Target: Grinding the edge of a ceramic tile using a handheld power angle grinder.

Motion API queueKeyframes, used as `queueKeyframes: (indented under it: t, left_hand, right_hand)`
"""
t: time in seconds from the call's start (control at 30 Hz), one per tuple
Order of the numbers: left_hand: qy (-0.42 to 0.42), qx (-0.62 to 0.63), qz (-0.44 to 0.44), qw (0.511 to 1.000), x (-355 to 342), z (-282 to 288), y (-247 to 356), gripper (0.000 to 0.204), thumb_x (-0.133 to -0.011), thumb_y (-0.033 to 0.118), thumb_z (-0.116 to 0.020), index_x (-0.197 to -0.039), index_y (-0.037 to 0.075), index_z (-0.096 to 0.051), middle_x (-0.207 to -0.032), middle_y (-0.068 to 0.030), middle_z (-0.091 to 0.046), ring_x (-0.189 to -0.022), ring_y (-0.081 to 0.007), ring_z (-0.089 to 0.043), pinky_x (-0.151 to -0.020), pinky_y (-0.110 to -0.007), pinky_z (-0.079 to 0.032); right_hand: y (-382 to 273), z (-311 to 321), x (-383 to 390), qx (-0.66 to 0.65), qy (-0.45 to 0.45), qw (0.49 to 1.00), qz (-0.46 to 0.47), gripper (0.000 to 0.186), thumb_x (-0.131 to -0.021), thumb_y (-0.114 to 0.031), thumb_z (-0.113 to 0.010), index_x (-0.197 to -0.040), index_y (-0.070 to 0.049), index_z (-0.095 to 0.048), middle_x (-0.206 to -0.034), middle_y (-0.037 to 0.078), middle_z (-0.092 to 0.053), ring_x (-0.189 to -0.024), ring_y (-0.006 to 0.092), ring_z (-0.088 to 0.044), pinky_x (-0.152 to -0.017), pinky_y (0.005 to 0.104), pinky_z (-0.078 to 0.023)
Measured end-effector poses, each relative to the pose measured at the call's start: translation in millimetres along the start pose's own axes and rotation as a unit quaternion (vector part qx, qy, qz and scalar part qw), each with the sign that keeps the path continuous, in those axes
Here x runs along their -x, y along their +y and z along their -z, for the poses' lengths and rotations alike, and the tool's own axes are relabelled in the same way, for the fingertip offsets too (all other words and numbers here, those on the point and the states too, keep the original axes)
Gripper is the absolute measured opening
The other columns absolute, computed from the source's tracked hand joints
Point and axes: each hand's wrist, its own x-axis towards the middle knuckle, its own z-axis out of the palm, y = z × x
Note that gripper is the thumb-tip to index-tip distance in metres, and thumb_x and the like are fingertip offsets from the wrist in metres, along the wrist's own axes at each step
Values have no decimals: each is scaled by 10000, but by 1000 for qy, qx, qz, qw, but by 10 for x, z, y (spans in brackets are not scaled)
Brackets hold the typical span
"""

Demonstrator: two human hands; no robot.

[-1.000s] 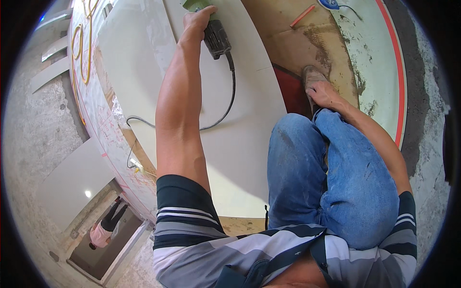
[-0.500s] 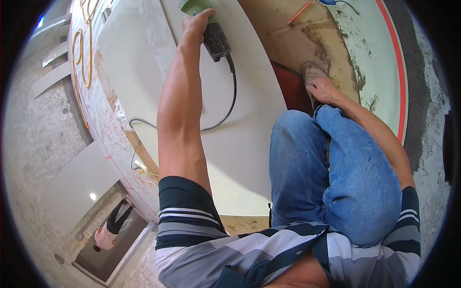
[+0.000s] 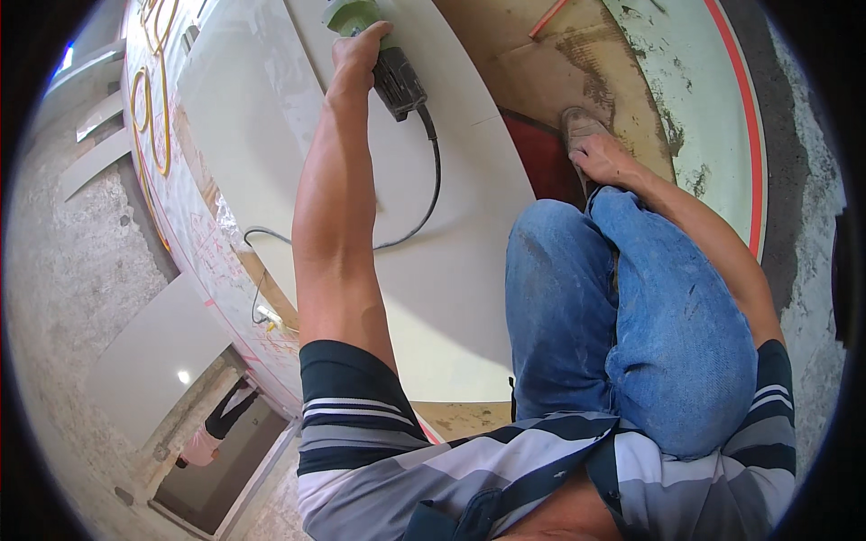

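Observation:
My left hand (image 3: 359,56) is closed around a green and black angle grinder (image 3: 398,83). The grinder is over a large pale tile slab (image 3: 451,270), near the top of the view; its disc cannot be made out. From its rear end a black cord (image 3: 437,171) loops back across the slab and passes under my left forearm. Lower down on the right, my right hand (image 3: 603,159) rests on my brown shoe (image 3: 577,126), its fingers curled and partly hidden. My knees in blue jeans (image 3: 622,316) are bent beside the slab.
An orange-red stick (image 3: 547,18) lies on brown board (image 3: 514,72) at the top. Right of it curves a pale green sheet with a red stripe (image 3: 747,117). Yellow hose (image 3: 142,108) lies at the far left. Another person (image 3: 206,442) is by a doorway, lower left.
The view has tilted slightly. My left hand has drawn the grinder a little back toward me. My right hand stays at the shoe.

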Motion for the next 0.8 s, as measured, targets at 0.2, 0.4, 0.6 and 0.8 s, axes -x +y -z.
queueKeyframes:
  t: [0.2,0.4,0.6,0.8]
  left_hand:
    - [0,3,9,1000,45,-6,1,541,-643,224,-794,-1039,-87,-597,-933,-144,-639,-770,-236,-645,-681,-360,-525]
    - [5,-2,9,1000,68,35,15,509,-644,217,-792,-1012,-84,-610,-913,-139,-643,-762,-229,-645,-676,-356,-525]
    - [-1,2,8,1000,147,-2,25,496,-649,203,-789,-1007,-88,-607,-896,-140,-643,-749,-227,-645,-673,-355,-526]
    - [-19,23,2,1000,66,41,-40,501,-654,200,-788,-1013,-94,-598,-888,-141,-638,-732,-232,-643,-667,-353,-530]
  right_hand:
    - [-13,3,-4,13,-9,1000,-2,356,-842,-319,-522,-853,-2,-684,-913,249,-637,-888,416,-599,-803,483,-464]
    - [-19,-25,-14,-1,-3,1000,3,362,-847,-320,-520,-852,3,-684,-901,253,-637,-878,418,-601,-799,483,-467]
    - [54,-78,-31,-3,18,1000,11,342,-826,-301,-520,-789,8,-662,-839,260,-626,-823,432,-589,-751,495,-453]
    - [70,-143,-54,-14,42,999,28,348,-824,-297,-514,-785,19,-657,-834,260,-623,-826,430,-587,-758,489,-453]
